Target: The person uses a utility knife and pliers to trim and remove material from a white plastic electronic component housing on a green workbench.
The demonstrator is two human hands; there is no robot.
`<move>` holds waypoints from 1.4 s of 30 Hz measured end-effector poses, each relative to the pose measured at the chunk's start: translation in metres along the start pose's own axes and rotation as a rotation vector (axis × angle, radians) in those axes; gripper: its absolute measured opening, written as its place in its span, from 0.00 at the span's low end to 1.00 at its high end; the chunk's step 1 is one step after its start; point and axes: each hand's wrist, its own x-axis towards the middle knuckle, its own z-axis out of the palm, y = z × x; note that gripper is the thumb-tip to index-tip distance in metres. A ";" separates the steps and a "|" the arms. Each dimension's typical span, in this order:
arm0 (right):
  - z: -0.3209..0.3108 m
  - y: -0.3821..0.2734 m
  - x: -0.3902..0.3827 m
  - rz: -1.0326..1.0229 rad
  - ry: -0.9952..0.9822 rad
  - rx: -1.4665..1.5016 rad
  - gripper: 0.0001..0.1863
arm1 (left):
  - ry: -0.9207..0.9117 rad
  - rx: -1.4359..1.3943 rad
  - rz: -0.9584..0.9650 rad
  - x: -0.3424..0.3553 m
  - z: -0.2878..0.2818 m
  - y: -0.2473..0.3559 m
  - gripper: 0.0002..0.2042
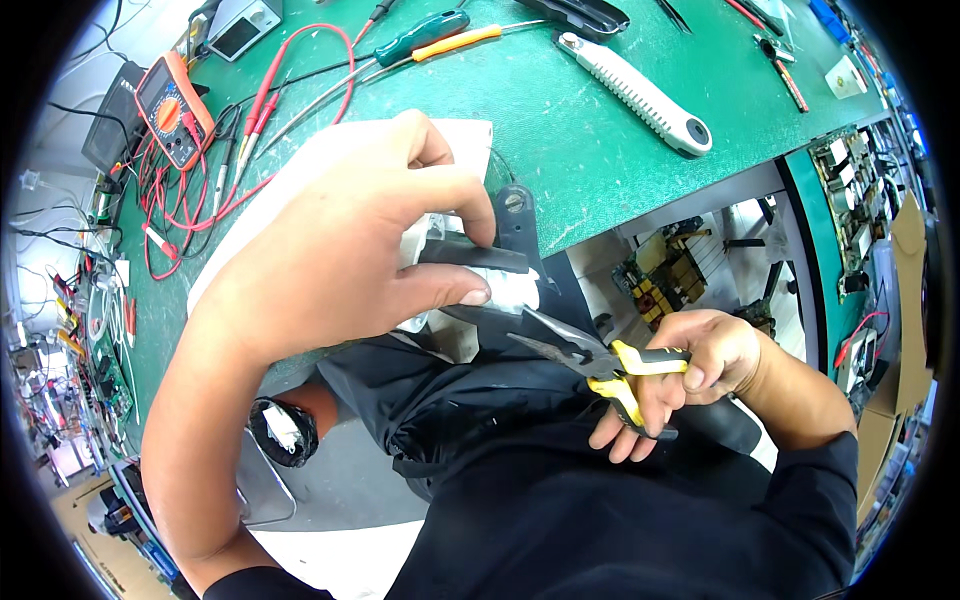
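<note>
My left hand [330,240] is closed at the table's front edge, thumb and forefinger pinching a black and white part [475,256]. The palm hides much of this part, so its kind cannot be told. Right beside it is a black bracket [517,215] with a screw in its rounded end. Below and to the right, my right hand [705,365] grips needle-nose pliers [590,358] by their yellow and black handles. The plier jaws are spread a little, with their tips just short of the pinched part. A white flat-sided object [474,136] lies under my left hand.
On the green table [560,130] lie a white utility knife [640,95], a green-handled screwdriver [420,38] and an orange-handled screwdriver [457,42]. An orange multimeter [173,108] with tangled red leads stands at the left. Circuit boards [665,270] show below the table edge, and a black-lined bin [284,432] at lower left.
</note>
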 end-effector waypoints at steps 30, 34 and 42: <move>0.021 0.005 0.042 -0.093 0.267 -0.354 0.17 | -0.049 0.069 0.002 0.005 0.004 0.000 0.18; 0.027 0.007 0.044 -0.083 0.274 -0.403 0.25 | -0.080 0.086 -0.017 0.005 0.005 0.001 0.17; 0.036 0.004 0.049 -0.092 0.412 -1.154 0.14 | -0.164 0.093 -0.112 0.009 0.004 0.006 0.16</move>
